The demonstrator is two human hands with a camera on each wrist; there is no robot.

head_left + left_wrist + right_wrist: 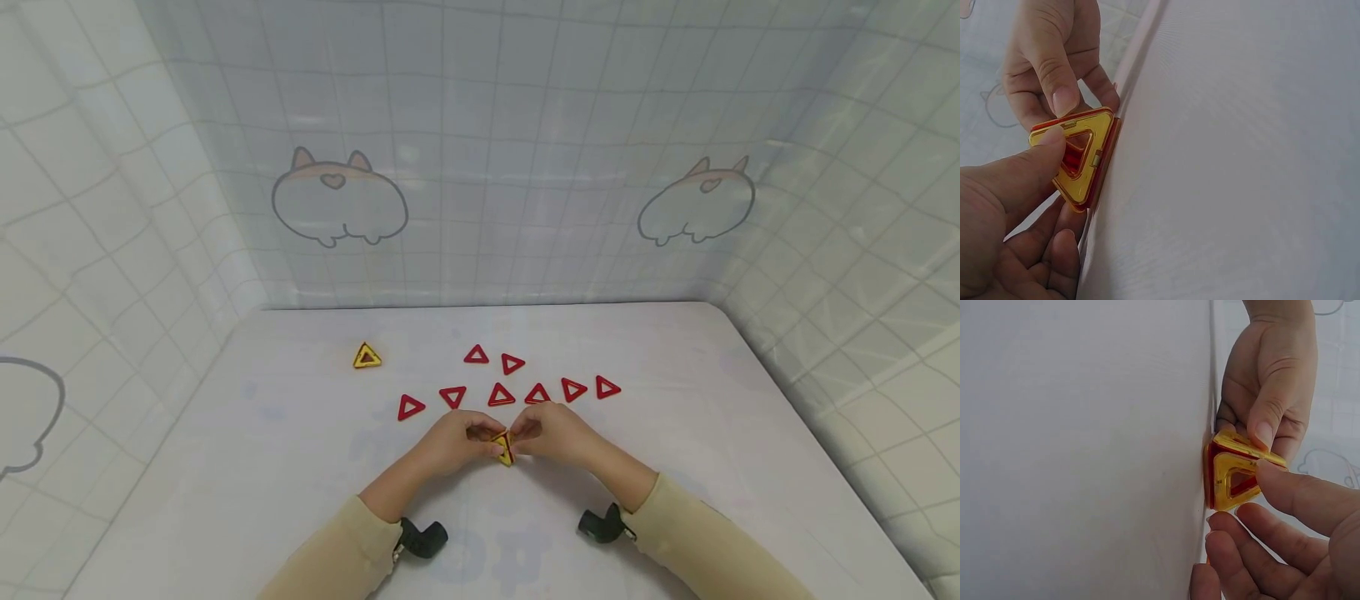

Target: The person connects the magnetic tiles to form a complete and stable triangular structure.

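Left hand (452, 439), right hand (557, 430): both pinching one yellow-and-red triangular tile block (505, 455) | Block: between them, beside the red triangle frames (501, 403) | Risk: uneven squeezing could, I reckon, skew its seams or pop it apart

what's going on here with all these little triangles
A person's left hand and right hand are both holding a small yellow-and-red triangular piece by their fingertips. Beyond the hands, eight red triangles lie spread out on the pale table, pointing different ways. Another yellow-and-red triangle sits by itself on the table, off to the left of the red ones.
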